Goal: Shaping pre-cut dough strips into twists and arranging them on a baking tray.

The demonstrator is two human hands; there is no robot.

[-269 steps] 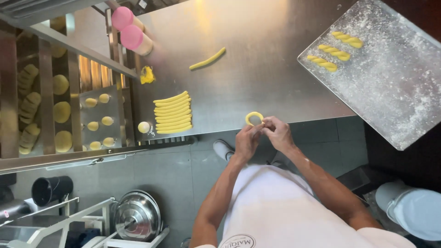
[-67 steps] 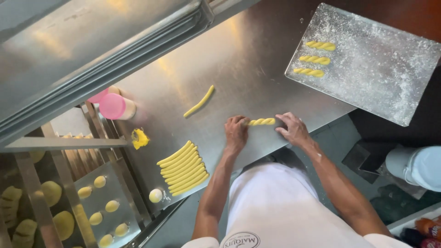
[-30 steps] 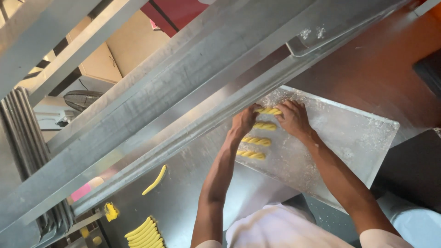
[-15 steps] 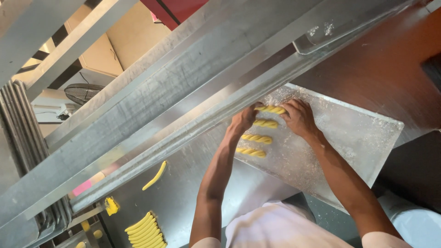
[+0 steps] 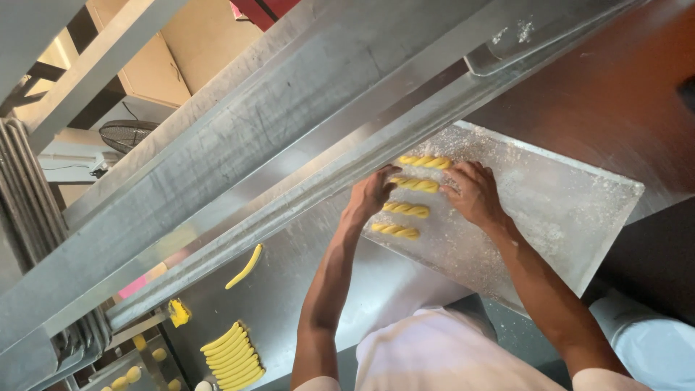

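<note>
1. Way off to the left of our left hand, low on the counter, there's a stack of plain yellow dough sticks [image 5: 233, 358]. We'd say roughly eight, but they're packed tight so the count is shaky.
2. A bit closer to the hands, one single loose dough stick [image 5: 245, 266] lies by itself, slightly curved.
3. Our left hand [image 5: 371, 194] sits at the left ends of the twists, fingers bent down onto the second one from the far edge. Whether it's pinching that end or just pressing on it, we can't tell.
4. Between the two hands: four twisted dough pieces [image 5: 416, 185] in a column, well apart from the plain sticks.
5. Our right hand [image 5: 473, 192] rests at the right end of that same second twist, fingers spread and flat, not clenched around anything.
6. All four twists lie on a floured metal tray [image 5: 572, 217], which runs on to the right of our right hand.
7. Surface is a stainless steel counter [image 5: 289, 289]; a steel shelf [image 5: 239, 152] slants overhead beyond the hands. Down by the left elbow, some round dough balls [image 5: 134, 373] sit on a lower rack.
</note>
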